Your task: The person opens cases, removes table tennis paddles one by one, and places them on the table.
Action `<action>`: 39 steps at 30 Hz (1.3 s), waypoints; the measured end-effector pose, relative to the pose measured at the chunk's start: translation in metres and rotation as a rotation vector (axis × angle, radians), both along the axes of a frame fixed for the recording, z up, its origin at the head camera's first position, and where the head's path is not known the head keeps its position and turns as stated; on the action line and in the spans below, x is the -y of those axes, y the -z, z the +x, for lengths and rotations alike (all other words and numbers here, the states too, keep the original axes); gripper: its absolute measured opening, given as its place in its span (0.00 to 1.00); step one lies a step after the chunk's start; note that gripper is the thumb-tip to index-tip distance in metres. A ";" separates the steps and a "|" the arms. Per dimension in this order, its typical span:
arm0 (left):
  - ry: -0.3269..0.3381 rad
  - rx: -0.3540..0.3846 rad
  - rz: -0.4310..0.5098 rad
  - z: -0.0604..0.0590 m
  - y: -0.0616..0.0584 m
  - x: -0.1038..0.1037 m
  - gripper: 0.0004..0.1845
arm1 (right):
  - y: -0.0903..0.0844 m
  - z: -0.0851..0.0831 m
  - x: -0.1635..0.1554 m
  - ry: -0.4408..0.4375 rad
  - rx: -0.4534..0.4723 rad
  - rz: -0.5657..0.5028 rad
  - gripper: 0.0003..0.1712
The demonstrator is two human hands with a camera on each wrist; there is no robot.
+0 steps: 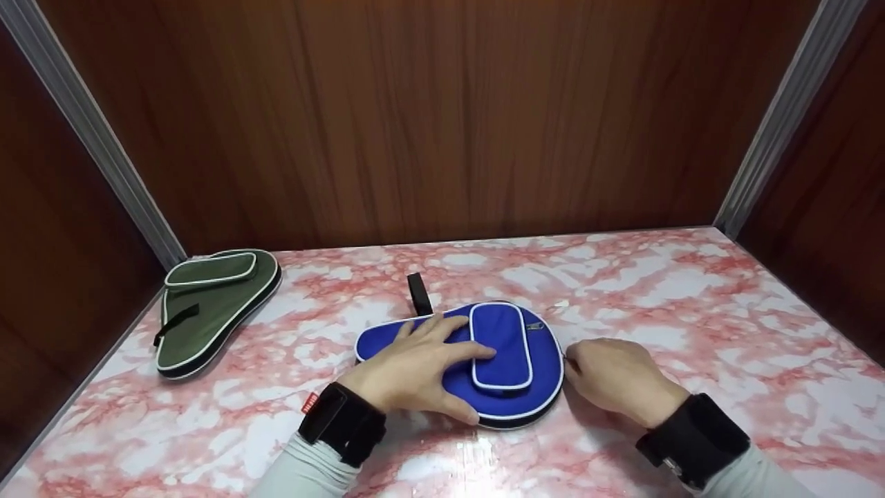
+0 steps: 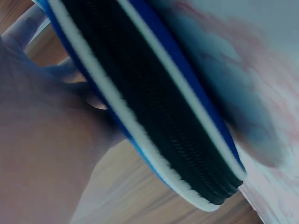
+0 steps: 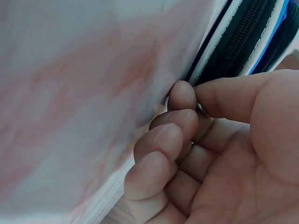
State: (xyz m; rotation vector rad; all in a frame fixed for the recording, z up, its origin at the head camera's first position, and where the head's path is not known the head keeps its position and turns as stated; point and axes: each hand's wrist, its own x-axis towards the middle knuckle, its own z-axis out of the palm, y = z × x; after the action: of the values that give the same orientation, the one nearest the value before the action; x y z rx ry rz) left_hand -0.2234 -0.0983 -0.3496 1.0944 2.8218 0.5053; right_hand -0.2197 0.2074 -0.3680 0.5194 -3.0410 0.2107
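A blue table tennis paddle case [image 1: 546, 373] with white piping lies flat, its rounded end to the right. Spread over its top is my left hand [image 1: 422, 366], one fingertip on the raised front pocket [image 1: 501, 346] and the thumb by the near edge. At the rounded edge my right hand [image 1: 615, 377] has its thumb and forefinger pinched together, the other fingers curled in. A small metallic bit shows between them in the right wrist view, apparently the zipper pull, mostly hidden. The black zipper [image 3: 240, 39] runs along the case's side, and its teeth look closed in the left wrist view.
A green paddle case [image 1: 221, 311] with a black strap lies at the table's far left. From the blue case's far side sticks out a black loop strap [image 1: 418, 294]. Brown wood-grain panels [image 1: 442, 124] wall the marbled table [image 1: 657, 277] at the back and both sides.
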 end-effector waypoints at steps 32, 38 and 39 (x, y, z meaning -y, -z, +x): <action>-0.056 0.026 0.002 0.004 -0.001 -0.002 0.44 | -0.008 0.014 0.002 -0.111 0.003 0.050 0.19; -0.064 0.022 0.015 0.004 -0.002 -0.003 0.45 | -0.009 0.013 0.001 -0.129 -0.003 0.047 0.19; -0.068 0.022 0.014 0.004 -0.002 -0.003 0.45 | -0.010 0.013 0.001 -0.129 0.002 0.047 0.19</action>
State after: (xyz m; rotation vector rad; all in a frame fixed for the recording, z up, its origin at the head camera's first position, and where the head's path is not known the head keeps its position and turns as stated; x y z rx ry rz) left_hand -0.2191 -0.0952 -0.3476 0.9925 2.8487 0.5399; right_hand -0.2070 0.2061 -0.3584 0.7197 -3.0230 0.1445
